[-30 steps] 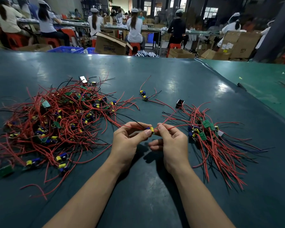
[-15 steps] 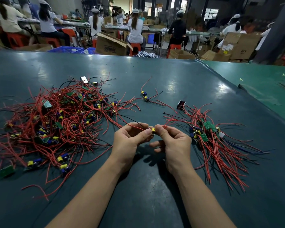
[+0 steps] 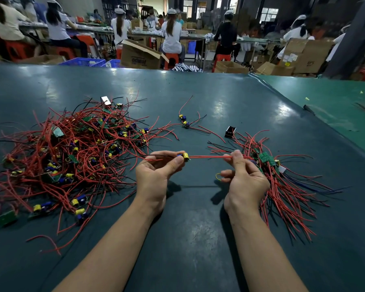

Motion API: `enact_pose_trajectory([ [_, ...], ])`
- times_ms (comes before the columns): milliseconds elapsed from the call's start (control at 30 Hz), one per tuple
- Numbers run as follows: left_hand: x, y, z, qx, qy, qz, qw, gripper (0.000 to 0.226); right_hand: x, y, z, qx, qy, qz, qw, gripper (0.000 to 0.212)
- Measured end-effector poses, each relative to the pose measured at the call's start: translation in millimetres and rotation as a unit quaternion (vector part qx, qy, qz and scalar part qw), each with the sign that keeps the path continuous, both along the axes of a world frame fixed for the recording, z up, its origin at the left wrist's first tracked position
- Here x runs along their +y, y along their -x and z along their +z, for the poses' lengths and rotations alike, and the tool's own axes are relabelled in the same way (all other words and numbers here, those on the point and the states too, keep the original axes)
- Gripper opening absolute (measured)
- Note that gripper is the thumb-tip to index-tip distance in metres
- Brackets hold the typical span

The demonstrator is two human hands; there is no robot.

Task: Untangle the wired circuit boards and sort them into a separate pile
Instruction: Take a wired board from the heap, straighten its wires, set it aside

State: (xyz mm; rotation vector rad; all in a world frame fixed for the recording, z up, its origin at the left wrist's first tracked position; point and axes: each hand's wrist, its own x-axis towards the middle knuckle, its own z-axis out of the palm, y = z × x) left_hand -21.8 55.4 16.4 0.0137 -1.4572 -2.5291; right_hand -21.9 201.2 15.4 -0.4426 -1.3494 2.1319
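On dark green tabletop [image 3: 198,239], L hand [image 3: 156,175] pinches small yellow-capped wired circuit board [image 3: 184,156], R hand [image 3: 245,178] pinches its red wires [image 3: 211,157] just right of it.

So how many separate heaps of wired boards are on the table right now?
2: the big tangled heap on the left and the smaller sorted pile on the right. A stray wired pair lies between them, farther back.

Dim factory hall: cardboard boxes [image 3: 142,54], red stools [image 3: 222,58], seated workers [image 3: 171,32] at benches, bright windows [image 3: 269,14] behind.
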Motion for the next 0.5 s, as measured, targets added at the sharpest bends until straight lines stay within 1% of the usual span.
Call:
enact_pose_trajectory([
  [67,-0.8,1.5,0.6,0.002,-0.014,-0.003,1.000,0.024,2.4,0.8,0.0,0.007,0.005,-0.020,1.000,0.027],
  [167,0.2,0.7,0.7,0.009,-0.026,-0.002,1.000,0.014,1.4,1.2,-1.6,0.015,0.001,-0.033,0.999,0.028],
  [233,0.0,0.3,0.4,0.014,-0.041,0.002,0.999,0.012,0.4,1.8,-2.9,0.014,0.002,-0.035,0.999,0.028],
  [400,-0.4,1.1,0.9,0.011,-0.072,0.009,0.997,0.011,-0.7,2.2,-2.3,0.002,-0.008,-0.052,0.999,0.030],
  [500,-0.2,1.1,2.2,-0.003,-0.093,0.017,0.995,0.017,-2.2,0.3,-2.4,-0.007,-0.028,-0.058,0.998,0.029],
])
